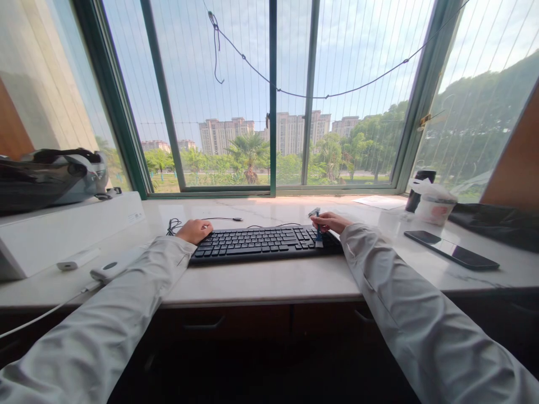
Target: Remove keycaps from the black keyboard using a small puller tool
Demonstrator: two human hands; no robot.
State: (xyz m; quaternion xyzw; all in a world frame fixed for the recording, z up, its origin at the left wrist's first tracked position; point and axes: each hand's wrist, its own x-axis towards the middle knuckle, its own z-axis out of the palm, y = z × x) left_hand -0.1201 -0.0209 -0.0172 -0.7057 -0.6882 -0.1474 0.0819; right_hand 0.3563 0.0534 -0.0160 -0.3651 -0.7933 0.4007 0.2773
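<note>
A black keyboard (252, 241) lies flat on the white marble-look counter. My left hand (195, 230) is at its left end, fingers curled against the upper left corner, partly hiding it. Over the number keys, my right hand (332, 222) pinches a small brush with a blue handle (318, 229). Its pale bristles (319, 243) point down and touch the keys. A silvery piece (314, 212) shows at the top of the brush above my fingers; I cannot make out what it is.
Behind the keyboard lies a thin black cable (223, 219). To the right are a phone (452, 249), a bagged cup (435, 205) and a dark bottle (421, 188). At left stand a white box (71, 230) and small white devices (110, 269). A window backs the counter (261, 286).
</note>
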